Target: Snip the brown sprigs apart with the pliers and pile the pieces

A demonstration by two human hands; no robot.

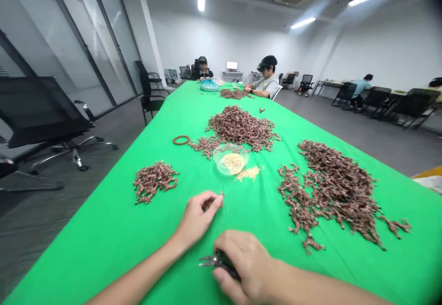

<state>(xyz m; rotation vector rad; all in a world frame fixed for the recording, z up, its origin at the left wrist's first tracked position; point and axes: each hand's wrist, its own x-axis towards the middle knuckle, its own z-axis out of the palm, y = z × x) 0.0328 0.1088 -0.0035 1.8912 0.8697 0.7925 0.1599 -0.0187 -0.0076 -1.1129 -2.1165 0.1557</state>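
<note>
My left hand (200,213) is pinched closed around a small brown figure (221,198), of which only a bit shows past the fingertips. Its shape looks like the small animal-like figures in the piles. My right hand (245,263) is wrapped round a pair of pliers (210,261) with dark handles, the metal jaws pointing left and slightly apart. Ahead of my hands stands a clear plastic bowl (218,164) with pale beige bits (233,161) in it. More of these bits (249,173) lie spilled on the green cloth beside the bowl.
A small pile of brown figures (155,181) lies left, a large one (341,190) right, another (241,128) beyond the bowl. A brown ring (181,140) rests on the green cloth (138,245). Two people sit at the far end near a blue bag (209,85).
</note>
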